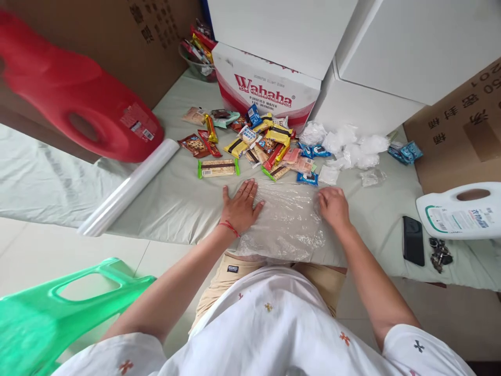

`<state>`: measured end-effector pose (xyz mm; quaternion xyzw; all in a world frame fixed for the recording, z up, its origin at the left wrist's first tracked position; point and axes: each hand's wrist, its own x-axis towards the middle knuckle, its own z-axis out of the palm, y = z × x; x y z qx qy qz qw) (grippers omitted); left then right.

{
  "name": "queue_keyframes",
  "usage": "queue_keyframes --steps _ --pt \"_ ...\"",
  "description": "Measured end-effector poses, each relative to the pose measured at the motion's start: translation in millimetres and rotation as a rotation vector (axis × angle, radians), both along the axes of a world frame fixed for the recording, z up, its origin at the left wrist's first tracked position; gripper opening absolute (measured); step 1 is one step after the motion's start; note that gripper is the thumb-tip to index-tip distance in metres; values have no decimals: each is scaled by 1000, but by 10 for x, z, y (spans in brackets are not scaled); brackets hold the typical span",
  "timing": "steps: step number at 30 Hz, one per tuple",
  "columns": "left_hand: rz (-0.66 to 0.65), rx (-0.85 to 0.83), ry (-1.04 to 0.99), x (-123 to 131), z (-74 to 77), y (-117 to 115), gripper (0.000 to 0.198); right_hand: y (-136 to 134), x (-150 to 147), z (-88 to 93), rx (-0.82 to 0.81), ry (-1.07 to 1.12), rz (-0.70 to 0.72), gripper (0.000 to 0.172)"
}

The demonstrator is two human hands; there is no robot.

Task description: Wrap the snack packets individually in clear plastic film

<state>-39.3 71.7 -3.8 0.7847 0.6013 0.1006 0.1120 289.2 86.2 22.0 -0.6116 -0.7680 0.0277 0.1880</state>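
Note:
A crinkled sheet of clear plastic wrap (284,222) lies on the pale cloth (176,203) in front of me. My left hand (240,206) rests flat on the sheet's left edge, fingers spread; a red string circles the wrist. My right hand (332,206) presses on the sheet's right edge with its fingers curled down; whether it pinches the film I cannot make out. Just beyond the sheet lies a pile of several wrapped snacks (254,143).
A roll of clear film (131,185) lies at left below a red jug (78,109). A Wahaha box (266,89) and white boxes stand behind. Wrapped bundles (352,146), a white jug (462,211), a phone (413,240), keys (440,254) sit right. A green stool (66,308) stands near left.

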Motion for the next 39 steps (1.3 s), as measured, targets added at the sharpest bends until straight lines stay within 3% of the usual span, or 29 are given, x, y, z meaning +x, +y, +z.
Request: queue_keyframes --steps 4,7,10,13,16,22,26,28,33,36,39 --pt "-1 -8 -29 -9 17 -7 67 500 -425 349 87 -47 97 32" --pt "-1 -11 -39 -23 19 -3 66 986 -841 564 62 -192 224 34" --pt "1 -15 -43 -29 18 -4 65 1416 -1166 670 -20 -401 372 35" --pt "0 -12 -60 -32 15 -10 65 1658 -1330 697 -134 -593 489 32" --pt "1 -10 -79 -39 13 -16 65 1706 -1375 704 -178 -675 554 30" --pt "0 -14 -85 -53 31 -27 63 1644 -1403 610 -164 -571 698 37" --pt "-4 -18 -90 -50 34 -30 64 1688 -1407 498 -254 -561 648 55" --pt "-6 -16 -98 -50 32 -30 64 1707 -1416 494 -276 -586 598 52" --pt "1 -17 -111 -54 41 -32 64 1677 -1520 598 -271 -716 592 31" --pt "4 -22 -103 -53 46 -32 63 1613 -1599 694 -258 -717 569 37" --pt "3 -12 -98 -52 39 -33 64 1492 -1620 886 -139 -529 504 42"
